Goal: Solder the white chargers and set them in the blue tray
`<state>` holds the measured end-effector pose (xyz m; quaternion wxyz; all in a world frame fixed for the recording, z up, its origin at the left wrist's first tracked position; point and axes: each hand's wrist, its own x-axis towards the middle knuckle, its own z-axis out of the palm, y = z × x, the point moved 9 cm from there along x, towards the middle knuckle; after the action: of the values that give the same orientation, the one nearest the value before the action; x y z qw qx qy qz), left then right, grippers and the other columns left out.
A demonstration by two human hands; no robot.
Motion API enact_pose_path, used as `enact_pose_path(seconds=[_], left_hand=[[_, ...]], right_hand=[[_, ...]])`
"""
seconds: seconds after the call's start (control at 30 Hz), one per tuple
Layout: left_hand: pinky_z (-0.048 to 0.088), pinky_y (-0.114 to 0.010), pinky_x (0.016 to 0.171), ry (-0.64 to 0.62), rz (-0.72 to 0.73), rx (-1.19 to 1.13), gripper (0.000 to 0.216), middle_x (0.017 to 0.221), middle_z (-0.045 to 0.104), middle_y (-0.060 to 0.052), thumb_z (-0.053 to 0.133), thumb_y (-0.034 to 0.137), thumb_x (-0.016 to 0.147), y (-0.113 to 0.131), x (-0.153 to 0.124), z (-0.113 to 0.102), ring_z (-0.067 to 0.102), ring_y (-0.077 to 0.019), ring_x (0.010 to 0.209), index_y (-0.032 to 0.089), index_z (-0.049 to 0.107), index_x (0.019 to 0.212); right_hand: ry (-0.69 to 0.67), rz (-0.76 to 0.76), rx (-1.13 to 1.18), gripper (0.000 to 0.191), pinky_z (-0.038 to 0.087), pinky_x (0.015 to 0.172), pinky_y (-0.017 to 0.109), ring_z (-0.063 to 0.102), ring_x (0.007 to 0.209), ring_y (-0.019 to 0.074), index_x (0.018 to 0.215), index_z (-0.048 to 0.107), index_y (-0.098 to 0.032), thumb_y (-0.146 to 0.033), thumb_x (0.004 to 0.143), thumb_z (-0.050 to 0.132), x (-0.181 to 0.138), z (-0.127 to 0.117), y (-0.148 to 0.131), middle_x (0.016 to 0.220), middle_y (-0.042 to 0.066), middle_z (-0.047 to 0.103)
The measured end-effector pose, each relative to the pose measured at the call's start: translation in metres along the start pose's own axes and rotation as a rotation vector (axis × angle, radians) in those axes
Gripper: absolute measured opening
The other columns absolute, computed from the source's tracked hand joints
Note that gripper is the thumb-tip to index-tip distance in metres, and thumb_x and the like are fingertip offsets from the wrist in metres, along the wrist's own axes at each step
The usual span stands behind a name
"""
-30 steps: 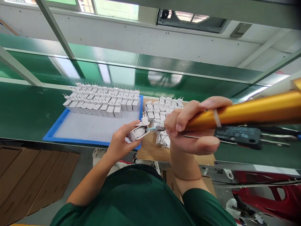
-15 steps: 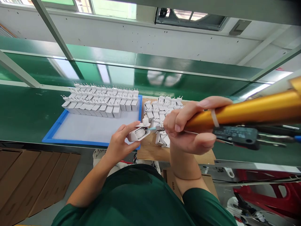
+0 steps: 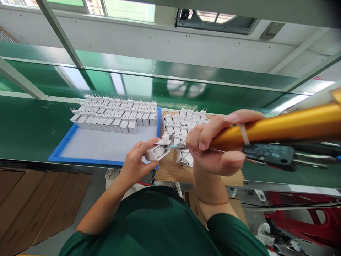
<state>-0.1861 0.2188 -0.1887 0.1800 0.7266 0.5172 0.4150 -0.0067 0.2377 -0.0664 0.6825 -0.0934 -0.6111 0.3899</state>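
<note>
Between the thumb and fingers of my left hand (image 3: 137, 156) is an open white charger housing (image 3: 157, 153). Its pinned plug lid (image 3: 165, 138) is tipped up along the far side. My right hand (image 3: 215, 144) wraps around a gold, tube-shaped glue dispenser (image 3: 287, 124) with a black switch (image 3: 269, 155) strapped beneath it. The light blue nozzle (image 3: 173, 146) reaches the housing's right edge, by the gap under the lid. Whether any glue is flowing cannot be made out.
A blue-rimmed tray (image 3: 85, 160) on the left carries rows of white chargers (image 3: 114, 115), pins up. More open chargers (image 3: 183, 124) stand on a wooden board (image 3: 170, 173), partly behind my right hand. Cardboard boxes (image 3: 39, 206) lie below the green bench (image 3: 23, 131) at left.
Almost everything holds still. The dispenser and my right hand have shifted very slightly; the nozzle stays at the housing's edge, and my left hand keeps its grip.
</note>
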Motion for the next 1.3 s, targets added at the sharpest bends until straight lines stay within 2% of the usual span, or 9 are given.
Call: enact_pose_path(seconds=[0.13,0.27,0.37,0.5,0.6,0.7,0.97,1.17,1.3], left_hand=[[0.056,-0.028,0.079,0.008,0.017,-0.021,0.055,0.112,0.073,-0.002,0.069,0.019,0.083,0.000,0.000,0.000,0.066,-0.0181,0.092,0.030,0.057,0.136],[0.055,-0.027,0.077,0.026,0.036,-0.045,0.056,0.112,0.073,-0.003,0.070,0.017,0.082,0.002,0.000,-0.001,0.066,-0.0176,0.093,0.029,0.058,0.134],[0.055,-0.026,0.075,0.027,0.031,-0.077,0.054,0.114,0.073,-0.003,0.070,0.017,0.082,0.000,0.000,0.001,0.066,-0.0174,0.093,0.028,0.059,0.133],[0.056,-0.026,0.077,0.022,-0.053,-0.287,0.047,0.122,0.071,-0.006,0.072,0.022,0.083,-0.018,-0.003,0.016,0.068,-0.0184,0.100,0.026,0.060,0.128],[0.057,-0.026,0.079,0.030,-0.125,-0.510,0.047,0.120,0.070,-0.006,0.074,0.025,0.082,-0.034,-0.006,0.034,0.069,-0.0196,0.105,0.025,0.059,0.126],[0.057,-0.028,0.082,0.040,-0.173,-0.637,0.049,0.116,0.071,-0.006,0.077,0.028,0.080,-0.042,-0.008,0.049,0.070,-0.0207,0.104,0.024,0.058,0.125],[0.055,-0.027,0.079,-0.017,-0.099,-0.771,0.054,0.102,0.074,-0.004,0.079,0.031,0.080,-0.018,0.002,0.060,0.069,-0.0170,0.090,0.024,0.054,0.126],[0.055,-0.028,0.079,-0.020,-0.068,-0.781,0.055,0.103,0.074,-0.006,0.080,0.034,0.079,-0.009,0.006,0.061,0.069,-0.0190,0.093,0.023,0.054,0.126],[0.056,-0.030,0.082,0.009,-0.044,-0.752,0.053,0.118,0.070,-0.009,0.081,0.033,0.078,-0.008,0.007,0.058,0.069,-0.0207,0.100,0.023,0.056,0.124]], right_hand=[[-0.001,-0.027,0.016,0.037,0.047,0.040,0.025,0.050,0.043,0.0088,0.107,0.060,-0.031,-0.049,0.079,0.076,0.002,-0.002,0.002,0.062,-0.010,0.055],[-0.049,-0.110,0.015,0.044,0.043,0.035,0.024,0.043,0.039,0.0085,0.109,0.059,-0.034,-0.059,0.076,0.073,0.003,0.001,0.003,0.059,-0.011,0.053],[-0.036,-0.108,0.006,0.046,0.042,0.034,0.025,0.043,0.039,0.0100,0.108,0.057,-0.037,-0.065,0.075,0.072,0.002,0.002,0.007,0.058,-0.010,0.051],[-0.057,-0.126,0.092,0.047,0.042,0.035,0.025,0.043,0.040,0.0100,0.111,0.056,-0.037,-0.064,0.075,0.073,-0.001,0.005,0.003,0.059,-0.010,0.050],[-0.141,-0.046,0.111,0.052,0.047,0.038,0.026,0.048,0.043,0.0114,0.111,0.056,-0.037,-0.061,0.070,0.079,-0.002,0.009,0.000,0.061,-0.009,0.055],[-0.197,0.072,0.080,0.054,0.053,0.044,0.029,0.055,0.048,0.0134,0.111,0.057,-0.035,-0.054,0.068,0.084,-0.004,0.012,-0.003,0.065,-0.007,0.060],[-0.217,0.069,0.081,0.060,0.054,0.046,0.031,0.059,0.052,0.0152,0.114,0.058,-0.034,-0.047,0.064,0.088,-0.005,0.018,-0.011,0.068,-0.006,0.064],[-0.191,0.048,0.128,0.052,0.054,0.047,0.033,0.058,0.050,0.0152,0.115,0.060,-0.034,-0.047,0.071,0.084,-0.005,0.013,-0.008,0.068,-0.005,0.064],[-0.193,0.064,0.142,0.044,0.055,0.048,0.032,0.057,0.050,0.0142,0.112,0.060,-0.033,-0.049,0.076,0.079,-0.005,0.013,-0.009,0.067,-0.004,0.064]])
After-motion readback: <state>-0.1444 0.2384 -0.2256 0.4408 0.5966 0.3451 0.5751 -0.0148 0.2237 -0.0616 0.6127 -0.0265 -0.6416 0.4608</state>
